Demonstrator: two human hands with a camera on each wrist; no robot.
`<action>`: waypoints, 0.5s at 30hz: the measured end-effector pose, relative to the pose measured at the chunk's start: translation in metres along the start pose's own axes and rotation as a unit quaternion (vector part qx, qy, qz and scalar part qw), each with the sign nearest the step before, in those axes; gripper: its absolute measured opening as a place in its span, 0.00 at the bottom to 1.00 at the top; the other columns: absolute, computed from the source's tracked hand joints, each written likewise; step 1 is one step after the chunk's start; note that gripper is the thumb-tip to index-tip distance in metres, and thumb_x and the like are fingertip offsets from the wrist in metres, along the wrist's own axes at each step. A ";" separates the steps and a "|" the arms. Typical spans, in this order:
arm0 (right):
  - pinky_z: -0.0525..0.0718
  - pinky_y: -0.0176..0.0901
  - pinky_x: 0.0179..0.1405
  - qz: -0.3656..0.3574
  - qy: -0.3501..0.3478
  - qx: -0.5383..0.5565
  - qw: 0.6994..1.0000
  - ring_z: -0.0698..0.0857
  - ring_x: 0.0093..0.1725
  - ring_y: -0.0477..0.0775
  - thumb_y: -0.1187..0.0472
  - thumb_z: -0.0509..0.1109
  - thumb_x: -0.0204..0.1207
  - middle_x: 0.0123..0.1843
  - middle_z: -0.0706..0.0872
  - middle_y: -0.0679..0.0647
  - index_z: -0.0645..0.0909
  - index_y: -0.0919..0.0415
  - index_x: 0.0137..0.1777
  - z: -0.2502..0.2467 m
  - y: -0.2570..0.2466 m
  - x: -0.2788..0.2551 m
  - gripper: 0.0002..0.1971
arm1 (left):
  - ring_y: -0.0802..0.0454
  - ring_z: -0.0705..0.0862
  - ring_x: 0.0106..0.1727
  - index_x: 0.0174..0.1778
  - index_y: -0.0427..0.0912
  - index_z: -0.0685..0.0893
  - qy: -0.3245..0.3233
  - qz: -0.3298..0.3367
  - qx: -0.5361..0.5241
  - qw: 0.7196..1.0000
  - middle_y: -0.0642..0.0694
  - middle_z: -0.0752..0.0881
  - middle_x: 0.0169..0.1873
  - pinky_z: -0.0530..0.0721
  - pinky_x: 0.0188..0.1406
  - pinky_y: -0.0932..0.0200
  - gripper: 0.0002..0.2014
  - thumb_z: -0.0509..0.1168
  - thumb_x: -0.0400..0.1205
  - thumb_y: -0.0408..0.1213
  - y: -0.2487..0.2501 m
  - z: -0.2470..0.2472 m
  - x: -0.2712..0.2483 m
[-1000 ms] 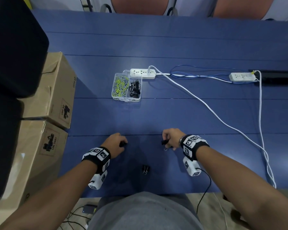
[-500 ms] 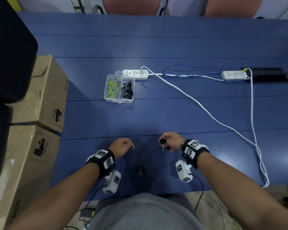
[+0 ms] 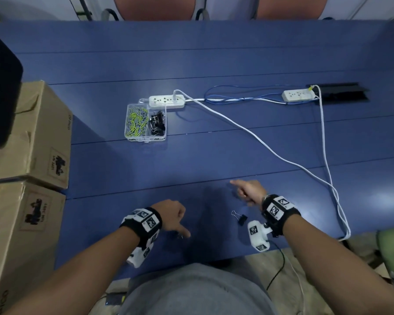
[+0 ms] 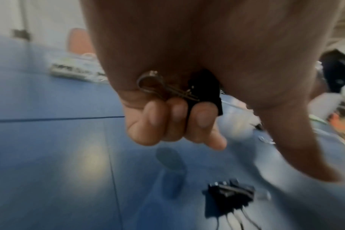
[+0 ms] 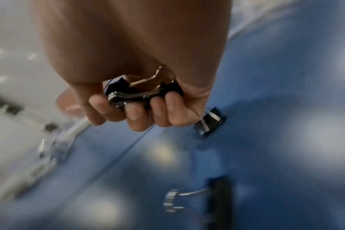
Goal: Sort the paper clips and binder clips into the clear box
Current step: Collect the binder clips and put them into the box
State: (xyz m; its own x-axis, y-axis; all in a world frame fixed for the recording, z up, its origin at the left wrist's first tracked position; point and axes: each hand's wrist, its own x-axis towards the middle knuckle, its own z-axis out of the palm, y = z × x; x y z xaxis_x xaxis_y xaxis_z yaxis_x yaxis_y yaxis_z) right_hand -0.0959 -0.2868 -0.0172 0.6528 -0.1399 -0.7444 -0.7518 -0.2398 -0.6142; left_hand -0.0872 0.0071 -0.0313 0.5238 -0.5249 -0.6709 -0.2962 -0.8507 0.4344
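Note:
The clear box [image 3: 146,139] stands far out on the blue table, with yellow-green paper clips [image 3: 135,121] in its left compartment and black binder clips [image 3: 157,125] in its right. My left hand [image 3: 174,214] hovers near the table's front edge, its fingers [image 4: 175,119] curled round a black binder clip [image 4: 204,88]; its thumb points down at a loose binder clip [image 4: 230,194] on the table. My right hand [image 3: 248,192] grips a bunch of black binder clips [image 5: 142,91] in curled fingers, forefinger stretched left. Another binder clip [image 3: 241,218] lies beside the right wrist.
Two white power strips [image 3: 166,101] [image 3: 299,95] and their cables [image 3: 259,144] cross the table beyond the box and run down the right side. Stacked cardboard boxes [image 3: 32,137] stand at the left edge. Chairs stand behind the far edge.
My left hand has drawn back toward the front edge, over the loose clip near my body. A binder clip now shows on the table by my right wrist. The right forefinger has stretched out.

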 end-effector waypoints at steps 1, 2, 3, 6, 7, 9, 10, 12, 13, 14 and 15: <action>0.60 0.38 0.21 -0.035 0.030 -0.102 0.994 0.65 0.19 0.51 0.43 0.73 0.72 0.20 0.69 0.52 0.67 0.54 0.19 0.000 0.006 -0.003 0.27 | 0.52 0.78 0.32 0.34 0.48 0.76 -0.016 0.007 0.049 0.999 0.54 0.80 0.29 0.73 0.29 0.55 0.31 0.76 0.55 0.71 0.006 0.002 -0.004; 0.64 0.40 0.23 -0.068 0.047 -0.201 0.976 0.67 0.21 0.51 0.41 0.73 0.72 0.20 0.69 0.50 0.66 0.55 0.19 0.001 0.012 -0.006 0.29 | 0.50 0.79 0.35 0.39 0.48 0.76 -0.027 0.012 0.095 0.995 0.53 0.81 0.34 0.73 0.31 0.55 0.32 0.76 0.55 0.70 0.011 0.004 -0.006; 0.67 0.41 0.25 -0.092 0.052 -0.283 0.953 0.71 0.24 0.50 0.38 0.73 0.71 0.20 0.71 0.48 0.68 0.56 0.21 0.001 0.019 -0.010 0.29 | 0.48 0.81 0.40 0.43 0.48 0.76 -0.031 0.017 0.138 0.990 0.51 0.82 0.39 0.73 0.34 0.55 0.32 0.76 0.57 0.69 0.015 0.007 -0.008; 0.71 0.42 0.31 -0.123 0.054 -0.446 0.885 0.78 0.35 0.50 0.30 0.70 0.66 0.28 0.79 0.45 0.73 0.54 0.32 0.002 0.036 -0.021 0.26 | 0.41 0.84 0.50 0.49 0.47 0.76 -0.009 0.025 0.202 0.979 0.44 0.85 0.49 0.74 0.39 0.53 0.26 0.76 0.66 0.60 0.019 0.012 -0.007; 0.72 0.43 0.34 -0.125 0.050 -0.483 0.865 0.78 0.38 0.51 0.27 0.69 0.64 0.32 0.80 0.45 0.72 0.52 0.36 0.003 0.042 -0.025 0.27 | 0.40 0.84 0.50 0.49 0.46 0.77 0.002 0.024 0.205 0.978 0.43 0.85 0.49 0.75 0.39 0.53 0.24 0.74 0.68 0.58 0.019 0.013 -0.006; 0.75 0.44 0.38 -0.126 0.040 -0.544 0.828 0.82 0.44 0.55 0.26 0.70 0.60 0.41 0.84 0.48 0.71 0.50 0.43 0.004 0.051 -0.031 0.28 | 0.39 0.85 0.49 0.49 0.45 0.77 0.030 0.031 0.203 0.978 0.42 0.85 0.49 0.75 0.38 0.54 0.21 0.70 0.72 0.57 0.017 0.015 -0.003; 0.77 0.44 0.40 -0.121 0.034 -0.563 0.817 0.84 0.47 0.58 0.29 0.71 0.61 0.46 0.84 0.51 0.71 0.49 0.45 0.004 0.055 -0.034 0.27 | 0.39 0.85 0.49 0.48 0.45 0.77 0.044 0.037 0.203 0.977 0.42 0.85 0.48 0.75 0.38 0.54 0.19 0.68 0.73 0.56 0.017 0.015 -0.001; 0.80 0.46 0.44 -0.105 0.025 -0.576 0.811 0.85 0.50 0.60 0.35 0.73 0.64 0.50 0.85 0.53 0.74 0.50 0.49 0.006 0.058 -0.035 0.23 | 0.40 0.86 0.48 0.48 0.45 0.76 0.067 0.041 0.206 0.976 0.43 0.86 0.48 0.76 0.37 0.53 0.16 0.64 0.76 0.55 0.015 0.015 0.002; 0.81 0.46 0.45 -0.095 0.021 -0.573 0.813 0.85 0.50 0.60 0.38 0.73 0.65 0.51 0.85 0.53 0.75 0.51 0.49 0.005 0.060 -0.035 0.21 | 0.40 0.85 0.48 0.48 0.44 0.76 0.073 0.042 0.207 0.975 0.43 0.86 0.48 0.76 0.38 0.53 0.16 0.63 0.77 0.54 0.015 0.016 0.004; 0.81 0.46 0.45 -0.092 0.018 -0.571 0.815 0.85 0.50 0.60 0.40 0.72 0.66 0.51 0.84 0.53 0.75 0.51 0.48 0.003 0.060 -0.035 0.19 | 0.40 0.85 0.48 0.49 0.44 0.75 0.079 0.041 0.206 0.975 0.43 0.85 0.48 0.76 0.38 0.53 0.15 0.62 0.78 0.53 0.015 0.015 0.007; 0.81 0.45 0.44 -0.093 0.016 -0.570 0.816 0.85 0.50 0.61 0.42 0.71 0.67 0.49 0.84 0.53 0.74 0.51 0.47 0.003 0.060 -0.034 0.17 | 0.40 0.85 0.48 0.49 0.45 0.75 0.084 0.039 0.203 0.975 0.43 0.85 0.49 0.76 0.38 0.52 0.14 0.61 0.79 0.52 0.014 0.015 0.009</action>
State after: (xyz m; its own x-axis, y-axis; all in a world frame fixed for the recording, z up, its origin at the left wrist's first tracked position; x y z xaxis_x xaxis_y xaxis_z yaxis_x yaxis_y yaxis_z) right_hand -0.1637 -0.2940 -0.0297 0.7618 -0.0210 -0.6475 -0.0773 -0.9953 -0.0586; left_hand -0.0986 -0.0105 -0.0401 0.6003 -0.6061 -0.5219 -0.6143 -0.7672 0.1845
